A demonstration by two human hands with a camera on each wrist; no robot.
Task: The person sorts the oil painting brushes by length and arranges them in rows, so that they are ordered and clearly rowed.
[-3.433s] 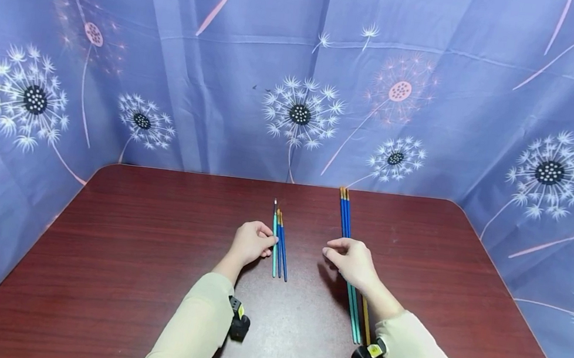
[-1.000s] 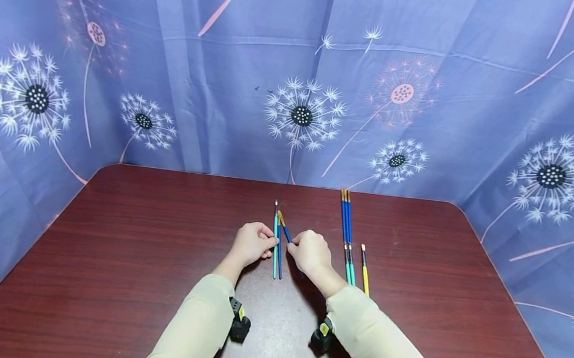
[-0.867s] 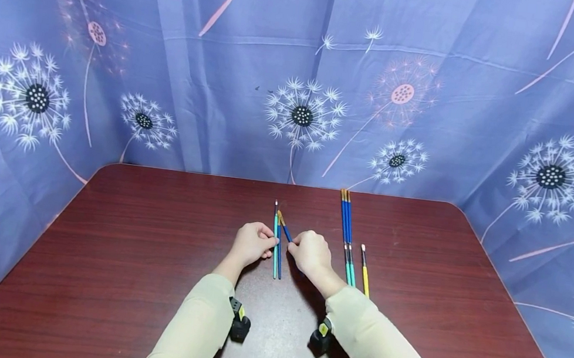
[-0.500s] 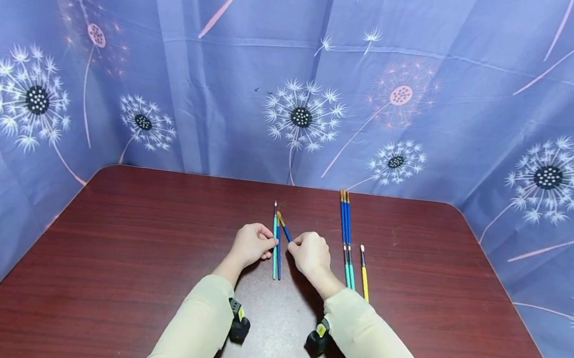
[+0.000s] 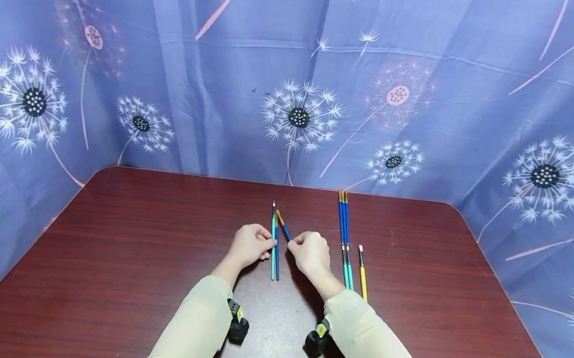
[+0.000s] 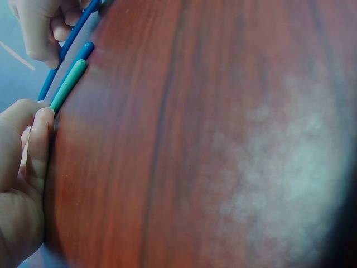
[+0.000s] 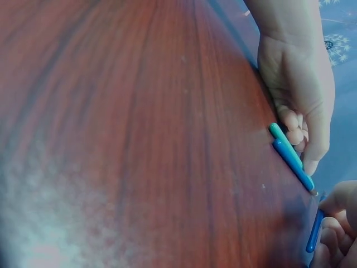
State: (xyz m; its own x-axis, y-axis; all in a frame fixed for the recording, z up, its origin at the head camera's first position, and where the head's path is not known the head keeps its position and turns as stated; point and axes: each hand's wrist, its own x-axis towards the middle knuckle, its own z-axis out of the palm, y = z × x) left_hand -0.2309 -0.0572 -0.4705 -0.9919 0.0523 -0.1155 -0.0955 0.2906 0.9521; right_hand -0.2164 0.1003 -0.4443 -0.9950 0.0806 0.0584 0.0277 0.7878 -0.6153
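Note:
At the middle of the table, my left hand (image 5: 252, 245) pinches a teal paintbrush (image 5: 271, 263) between thumb and fingers. Close along its right side lies a blue paintbrush (image 5: 277, 263); whether the left fingers touch it I cannot tell. My right hand (image 5: 311, 255) pinches a second blue paintbrush (image 5: 284, 228), which slants with its bristles toward the other two. Most of that handle is hidden under the right hand in the head view; its end (image 7: 314, 233) shows in the right wrist view. The teal handle end (image 6: 71, 82) appears beyond the left fingertips in the left wrist view.
Right of my right hand, several blue paintbrushes (image 5: 344, 218) lie side by side near the table's back edge. In front of them are teal paintbrushes (image 5: 347, 271), partly covered by the right forearm, and a yellow paintbrush (image 5: 363, 279). A dandelion-print curtain (image 5: 210, 105) surrounds the dark red table (image 5: 113, 254).
Since the oldest frame, my right hand has moved left from the right-hand brushes and gripped a blue paintbrush, swinging its handle rightward. Over the last second both hands stay nearly still.

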